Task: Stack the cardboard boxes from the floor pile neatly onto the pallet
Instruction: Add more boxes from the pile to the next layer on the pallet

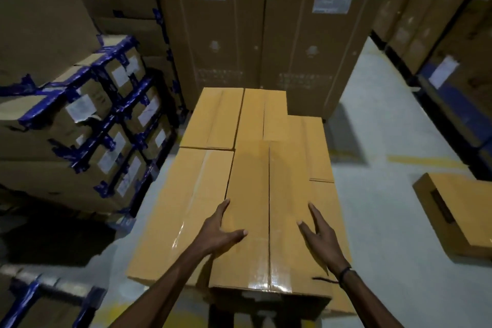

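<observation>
- The top box (269, 210) lies lengthwise on the stacked boxes (181, 210), nearer the person than the far row.
- The left hand (221, 231) cups its left edge, thumb on the lid; the right hand (320, 237) lies flat with fingers spread along the right edge.
- Good practice would be to slide it forward with even pressure until its seams line up with its neighbours.
- The pallet is hidden beneath the stack, so overhang is hard to judge.
- One box on the floor (458, 216) waits to the right.
</observation>
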`<state>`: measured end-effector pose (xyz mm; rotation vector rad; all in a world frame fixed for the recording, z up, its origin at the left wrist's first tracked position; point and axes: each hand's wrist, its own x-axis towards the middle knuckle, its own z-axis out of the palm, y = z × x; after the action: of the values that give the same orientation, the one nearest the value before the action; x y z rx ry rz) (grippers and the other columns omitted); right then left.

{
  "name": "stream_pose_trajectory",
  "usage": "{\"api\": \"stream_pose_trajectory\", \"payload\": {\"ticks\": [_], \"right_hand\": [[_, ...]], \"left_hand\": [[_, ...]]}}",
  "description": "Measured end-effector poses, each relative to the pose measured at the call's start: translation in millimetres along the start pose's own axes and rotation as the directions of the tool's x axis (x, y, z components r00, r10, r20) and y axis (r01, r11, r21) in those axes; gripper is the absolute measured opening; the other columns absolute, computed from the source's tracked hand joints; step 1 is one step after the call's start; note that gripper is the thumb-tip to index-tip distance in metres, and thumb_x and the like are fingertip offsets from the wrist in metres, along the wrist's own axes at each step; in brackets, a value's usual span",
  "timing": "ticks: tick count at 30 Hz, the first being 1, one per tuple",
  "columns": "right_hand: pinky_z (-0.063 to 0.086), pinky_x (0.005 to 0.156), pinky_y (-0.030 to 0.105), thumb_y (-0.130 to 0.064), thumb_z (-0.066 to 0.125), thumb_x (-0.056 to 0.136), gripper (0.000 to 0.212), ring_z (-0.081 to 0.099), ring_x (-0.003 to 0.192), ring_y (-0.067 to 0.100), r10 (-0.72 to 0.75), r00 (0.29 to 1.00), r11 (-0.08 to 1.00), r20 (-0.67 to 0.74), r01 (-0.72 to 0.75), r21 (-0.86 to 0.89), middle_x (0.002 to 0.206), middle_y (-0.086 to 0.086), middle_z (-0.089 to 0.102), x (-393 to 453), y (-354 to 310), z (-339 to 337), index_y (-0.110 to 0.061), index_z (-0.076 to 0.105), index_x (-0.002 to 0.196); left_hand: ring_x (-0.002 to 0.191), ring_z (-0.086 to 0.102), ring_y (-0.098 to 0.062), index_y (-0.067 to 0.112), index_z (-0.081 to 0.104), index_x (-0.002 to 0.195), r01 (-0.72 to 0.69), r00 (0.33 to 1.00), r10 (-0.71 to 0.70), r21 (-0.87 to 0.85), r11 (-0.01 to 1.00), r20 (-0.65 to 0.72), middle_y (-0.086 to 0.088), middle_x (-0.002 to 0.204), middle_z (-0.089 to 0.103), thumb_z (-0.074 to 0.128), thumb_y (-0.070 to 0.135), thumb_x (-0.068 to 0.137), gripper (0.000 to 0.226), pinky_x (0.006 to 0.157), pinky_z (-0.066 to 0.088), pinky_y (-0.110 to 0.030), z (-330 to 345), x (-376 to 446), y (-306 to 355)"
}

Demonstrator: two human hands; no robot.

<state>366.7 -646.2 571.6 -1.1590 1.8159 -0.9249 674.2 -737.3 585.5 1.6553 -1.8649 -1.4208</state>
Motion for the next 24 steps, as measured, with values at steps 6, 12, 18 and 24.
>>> {"api": "stream_pose_trajectory", "payload": {"ticks": [6,12,18,24], "right_hand": [[0.027,0.116,0.03,-0.043,0.064,0.099,0.073,0.026,0.152,0.015,0.054,0.997,0.998,-0.062,-0.053,0.014,0.165,-0.01,0.028,16,-4,36,-0.038,0.024,0.16],[0.028,0.116,0.034,-0.045,0.063,0.098,0.076,0.026,0.153,0.019,0.107,0.991,0.993,-0.075,-0.111,-0.04,0.166,-0.008,0.027,27,12,49,-0.037,0.021,0.162],[0.027,0.116,0.034,-0.046,0.064,0.098,0.078,0.025,0.153,0.017,0.112,0.993,0.991,-0.033,-0.114,-0.073,0.166,-0.012,0.025,43,35,61,-0.04,0.02,0.161],[0.025,0.119,0.04,-0.04,0.069,0.095,0.087,0.02,0.155,0.018,0.131,0.991,0.991,0.021,-0.131,-0.03,0.166,-0.016,0.019,55,56,70,-0.04,0.014,0.162]], "left_hand": [[0.137,0.052,-0.023,0.037,0.014,0.162,-0.096,0.981,0.077,0.101,0.99,0.176,0.01,0.164,0.027,0.085,0.069,0.066,0.123,0.108,0.043,-0.028,-40,42,-27],[0.159,-0.003,-0.024,0.046,0.008,0.16,-0.139,0.964,0.076,0.242,0.96,0.256,-0.001,0.172,0.008,0.076,0.085,0.06,0.127,0.126,0.002,-0.059,-39,80,-56],[0.158,-0.011,-0.024,0.045,0.004,0.161,-0.144,0.959,0.064,0.277,0.95,0.277,0.007,0.172,0.006,0.077,0.086,0.058,0.133,0.121,-0.008,-0.064,-30,98,-86],[0.157,-0.013,-0.027,0.045,-0.001,0.161,-0.125,0.963,0.047,0.287,0.95,0.264,0.009,0.172,0.002,0.079,0.084,0.058,0.136,0.119,-0.008,-0.067,-18,98,-113]]}}
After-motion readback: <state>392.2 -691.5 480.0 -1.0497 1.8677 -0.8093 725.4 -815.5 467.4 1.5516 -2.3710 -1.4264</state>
